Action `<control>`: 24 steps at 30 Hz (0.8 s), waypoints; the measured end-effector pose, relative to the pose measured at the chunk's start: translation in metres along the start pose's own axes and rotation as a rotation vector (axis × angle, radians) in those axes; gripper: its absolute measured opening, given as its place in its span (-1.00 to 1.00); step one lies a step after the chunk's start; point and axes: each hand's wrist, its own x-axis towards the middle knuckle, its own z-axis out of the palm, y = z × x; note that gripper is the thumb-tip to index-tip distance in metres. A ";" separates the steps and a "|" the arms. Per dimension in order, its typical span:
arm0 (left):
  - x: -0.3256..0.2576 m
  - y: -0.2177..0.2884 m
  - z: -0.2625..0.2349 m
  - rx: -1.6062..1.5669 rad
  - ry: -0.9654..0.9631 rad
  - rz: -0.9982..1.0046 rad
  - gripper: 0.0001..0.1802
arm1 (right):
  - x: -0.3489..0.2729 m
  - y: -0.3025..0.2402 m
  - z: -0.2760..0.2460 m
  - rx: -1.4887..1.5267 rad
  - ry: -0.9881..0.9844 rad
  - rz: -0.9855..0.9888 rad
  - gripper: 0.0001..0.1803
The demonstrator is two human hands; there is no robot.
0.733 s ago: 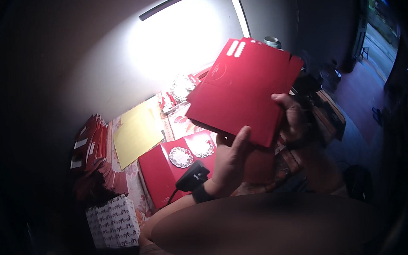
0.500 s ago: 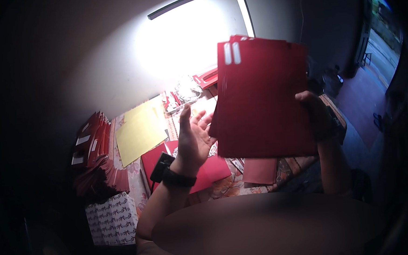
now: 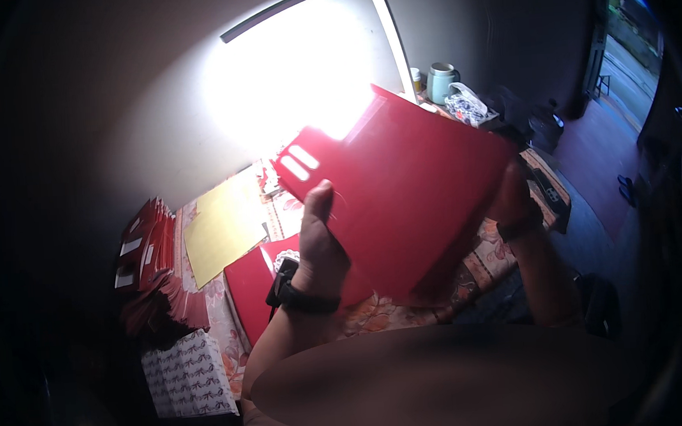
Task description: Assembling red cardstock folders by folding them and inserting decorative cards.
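Both hands hold a big red card sheet [image 3: 402, 193] up off the table [image 3: 508, 257], tilted, w/ two white slots near its top-left corner. Left hand [image 3: 319, 238] closed on the sheet's left edge, thumb on the front. Right hand [image 3: 512, 199] grips the right edge, fingers mostly hidden behind. Below on table: yellow sheet [image 3: 221, 228], red folder [image 3: 252, 285], stack of red envelopes [image 3: 153, 263] at left, patterned box [image 3: 187, 375]; mug [image 3: 440, 80] far back

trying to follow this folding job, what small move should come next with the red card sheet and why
Probably lower the red card sheet toward the table before working it. Both the left hand and right hand hold it up in the air, tilted, with nothing beneath to press a crease against.
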 end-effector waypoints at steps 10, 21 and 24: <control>0.051 -0.056 -0.004 -0.047 0.359 0.285 -0.69 | 0.001 0.024 -0.002 0.027 0.252 0.292 -0.59; 0.048 -0.095 -0.032 0.007 0.469 0.071 -0.56 | 0.000 0.022 -0.061 0.038 0.342 0.483 -0.68; 0.050 -0.098 -0.041 -0.083 0.418 0.129 -0.60 | 0.004 0.030 -0.071 -0.019 0.335 0.521 -0.68</control>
